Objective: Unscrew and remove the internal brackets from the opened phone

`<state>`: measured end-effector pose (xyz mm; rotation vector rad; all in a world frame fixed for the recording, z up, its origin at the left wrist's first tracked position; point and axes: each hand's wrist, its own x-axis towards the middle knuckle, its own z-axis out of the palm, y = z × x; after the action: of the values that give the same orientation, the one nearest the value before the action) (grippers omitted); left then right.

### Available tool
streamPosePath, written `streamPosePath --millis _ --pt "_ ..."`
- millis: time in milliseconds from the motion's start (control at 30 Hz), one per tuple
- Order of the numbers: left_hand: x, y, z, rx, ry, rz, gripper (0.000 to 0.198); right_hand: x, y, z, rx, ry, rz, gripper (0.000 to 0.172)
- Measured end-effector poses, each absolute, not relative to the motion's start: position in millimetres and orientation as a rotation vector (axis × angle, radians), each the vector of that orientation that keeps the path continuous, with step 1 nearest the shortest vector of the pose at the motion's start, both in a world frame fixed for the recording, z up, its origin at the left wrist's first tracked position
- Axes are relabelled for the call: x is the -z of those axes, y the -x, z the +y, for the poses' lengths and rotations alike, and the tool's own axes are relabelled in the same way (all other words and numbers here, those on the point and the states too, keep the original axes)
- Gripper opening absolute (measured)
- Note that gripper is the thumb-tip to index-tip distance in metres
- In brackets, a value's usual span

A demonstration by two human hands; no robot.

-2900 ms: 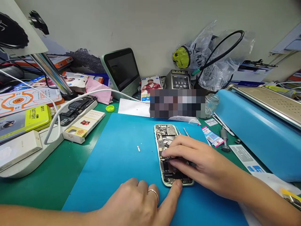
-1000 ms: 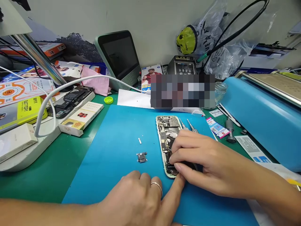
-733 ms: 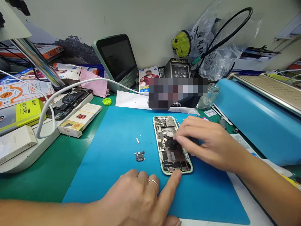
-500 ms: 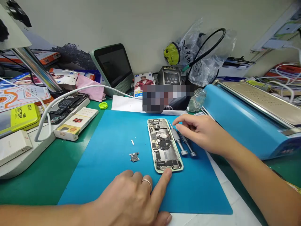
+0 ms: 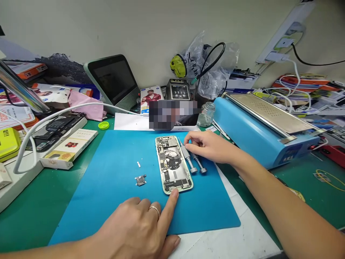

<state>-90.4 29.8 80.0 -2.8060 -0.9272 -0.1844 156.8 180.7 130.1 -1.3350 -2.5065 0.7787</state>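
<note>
The opened phone [image 5: 174, 163] lies flat in the middle of the blue mat [image 5: 113, 172], guts up. Its long axis runs away from the person, tilted a bit left at the far end. Two screwdrivers [image 5: 190, 162] lie just beside its right edge, roughly parallel to it, tips pointing away and fat ends toward the person.

The right hand [image 5: 208, 145] comes in from the right, thumb and forefinger down on the far end of the driver closest to the phone. I honestly can't tell if that grip is pinched shut or only touching. The left hand [image 5: 134, 225] rests on the mat in front of the phone, holding nothing, grip loose, with its forefinger poked against the phone's near end.

Left of the phone there's a small loose part [image 5: 140, 180] and a tiny metal strip [image 5: 138, 164], both apart from it. The mat sits on a green bench [image 5: 32, 212], with a blue machine [image 5: 253, 133] off to the right and clutter along the wall.
</note>
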Motion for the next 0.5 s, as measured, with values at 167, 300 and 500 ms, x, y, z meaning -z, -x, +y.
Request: streamPosePath --millis 167,300,500 --pt "-78.3 90.9 27.9 0.125 2.825 -0.918 0.069 -132.8 -156.3 180.3 -0.803 1.340 -2.507 0.021" --pt "-72.9 92.2 25.1 0.187 2.811 -0.951 0.069 -133.7 -157.4 181.2 -0.821 1.357 -2.510 0.022" --pt "-80.2 92.9 25.6 0.099 2.850 -0.964 0.070 -131.5 -159.9 183.9 -0.804 1.389 -2.512 0.022"
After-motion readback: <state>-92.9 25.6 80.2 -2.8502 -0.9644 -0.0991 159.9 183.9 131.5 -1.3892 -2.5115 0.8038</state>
